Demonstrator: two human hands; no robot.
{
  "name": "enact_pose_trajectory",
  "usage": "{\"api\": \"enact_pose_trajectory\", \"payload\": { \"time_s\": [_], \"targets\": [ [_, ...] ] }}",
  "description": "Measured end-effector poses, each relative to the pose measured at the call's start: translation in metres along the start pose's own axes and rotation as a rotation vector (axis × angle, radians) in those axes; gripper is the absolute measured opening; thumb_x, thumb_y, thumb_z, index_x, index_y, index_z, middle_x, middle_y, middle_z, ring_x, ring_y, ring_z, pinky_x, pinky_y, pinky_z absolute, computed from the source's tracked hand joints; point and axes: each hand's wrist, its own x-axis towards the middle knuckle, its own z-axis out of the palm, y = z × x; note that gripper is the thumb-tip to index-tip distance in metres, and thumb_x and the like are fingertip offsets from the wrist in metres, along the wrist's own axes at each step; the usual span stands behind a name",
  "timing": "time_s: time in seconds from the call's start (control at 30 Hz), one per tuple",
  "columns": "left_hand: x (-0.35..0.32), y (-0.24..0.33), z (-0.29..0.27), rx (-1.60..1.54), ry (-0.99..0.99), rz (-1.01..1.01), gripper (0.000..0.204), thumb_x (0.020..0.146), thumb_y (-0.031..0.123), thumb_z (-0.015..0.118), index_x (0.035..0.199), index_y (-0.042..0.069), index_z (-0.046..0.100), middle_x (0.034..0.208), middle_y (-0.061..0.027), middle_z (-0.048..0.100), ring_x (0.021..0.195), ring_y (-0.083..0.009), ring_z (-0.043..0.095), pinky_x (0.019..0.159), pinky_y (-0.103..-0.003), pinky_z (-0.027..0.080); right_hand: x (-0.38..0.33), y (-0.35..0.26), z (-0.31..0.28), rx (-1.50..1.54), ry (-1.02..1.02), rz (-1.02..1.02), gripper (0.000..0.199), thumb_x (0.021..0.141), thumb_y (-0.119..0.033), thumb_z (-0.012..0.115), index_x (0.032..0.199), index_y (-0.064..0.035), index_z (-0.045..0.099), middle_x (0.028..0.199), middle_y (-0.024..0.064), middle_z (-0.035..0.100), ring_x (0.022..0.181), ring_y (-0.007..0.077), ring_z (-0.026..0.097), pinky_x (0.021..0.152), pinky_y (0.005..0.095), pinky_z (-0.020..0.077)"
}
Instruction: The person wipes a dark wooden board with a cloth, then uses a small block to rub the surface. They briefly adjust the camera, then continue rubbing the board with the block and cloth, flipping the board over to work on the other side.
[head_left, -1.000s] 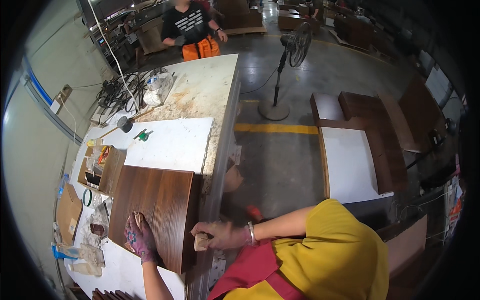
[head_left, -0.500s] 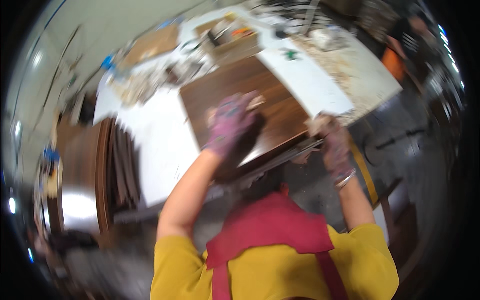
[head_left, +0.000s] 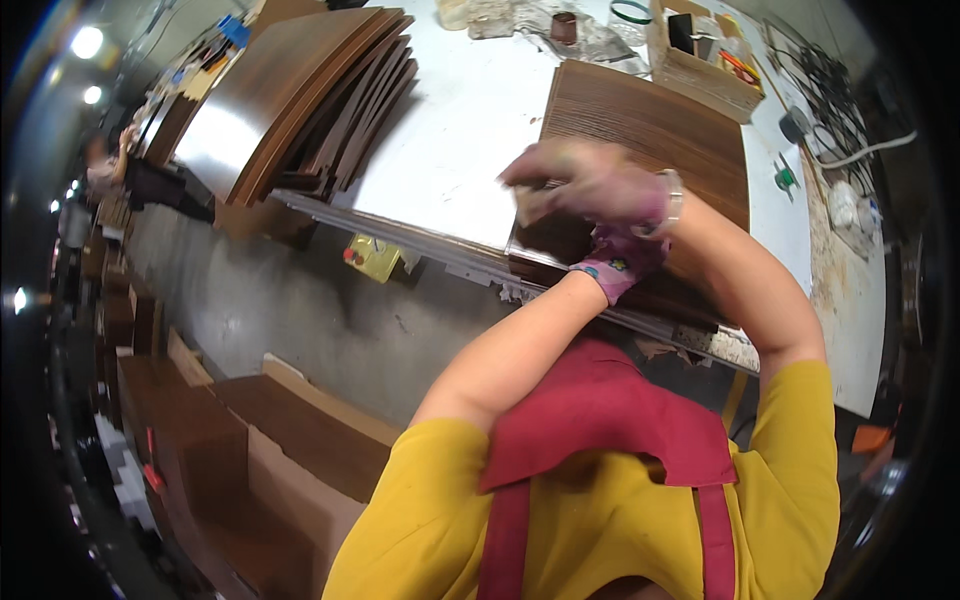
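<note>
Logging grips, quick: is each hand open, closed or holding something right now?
Left hand: cannot tell, partly hidden.
Right hand: blurred, but seems closed on a tan pad.

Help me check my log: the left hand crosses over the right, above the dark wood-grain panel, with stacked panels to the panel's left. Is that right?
One thing is wrong: in the head view, it is the right hand that crosses over the left hand, above the dark wood-grain panel, with stacked panels to the panel's left.
</note>
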Motion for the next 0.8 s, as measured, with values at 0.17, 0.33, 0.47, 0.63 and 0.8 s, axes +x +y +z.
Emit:
{"api": "enact_pose_trajectory", "payload": {
  "time_s": [0.17,0.33,0.47,0.63,0.8],
  "targets": [
    [0.01,-0.006,0.003,0.182,-0.058,0.143,0.046,0.096,0.031,0.049,0.138,0.013,0.047,0.137,-0.0153,0.05,0.128,-0.0316,0.046,0.105,-0.048,0.037,0.043,0.0,0.04,-0.329,-0.3,-0.198,0.035,0.073,-0.013,0.068,0.107,-0.0087,0.069,0.094,0.0127,0.069,0.093,0.0271,0.066,0.08,0.0381,0.0505],
    [0.0,-0.014,0.005,0.18,-0.132,0.076,0.043,0.095,0.03,0.051,0.134,0.012,0.05,0.132,-0.0154,0.054,0.123,-0.0326,0.05,0.101,-0.049,0.039,0.058,0.009,0.03,-0.432,-0.382,-0.174,0.03,0.071,-0.011,0.068,0.101,-0.0075,0.07,0.086,0.0126,0.069,0.084,0.0286,0.067,0.073,0.0385,0.0511],
    [-0.002,-0.018,0.005,0.176,-0.18,0.063,0.041,0.095,0.03,0.052,0.131,0.012,0.052,0.128,-0.0154,0.057,0.118,-0.0334,0.053,0.098,-0.05,0.04,0.059,0.009,0.029,-0.324,-0.424,-0.089,0.033,0.075,-0.008,0.067,0.108,-0.0096,0.069,0.097,0.0105,0.068,0.094,0.027,0.065,0.08,0.0367,0.0502],
    [0.002,-0.018,-0.002,0.189,-0.224,0.056,0.038,0.094,0.029,0.053,0.128,0.012,0.055,0.123,-0.0155,0.06,0.112,-0.0345,0.057,0.094,-0.051,0.042,0.071,0.022,0.014,-0.327,-0.447,-0.043,0.033,0.076,-0.007,0.066,0.108,-0.0089,0.069,0.096,0.0095,0.068,0.091,0.0263,0.065,0.079,0.0359,0.0504],
    [0.017,-0.007,-0.022,0.292,-0.093,0.249,0.035,0.089,0.029,0.059,0.122,0.016,0.061,0.112,-0.0114,0.064,0.098,-0.032,0.062,0.079,-0.046,0.045,0.088,0.057,-0.03,-0.404,-0.367,-0.036,0.028,0.077,-0.003,0.063,0.104,-0.0053,0.069,0.091,0.0096,0.068,0.085,0.0225,0.067,0.073,0.0338,0.052]
  ]
}}
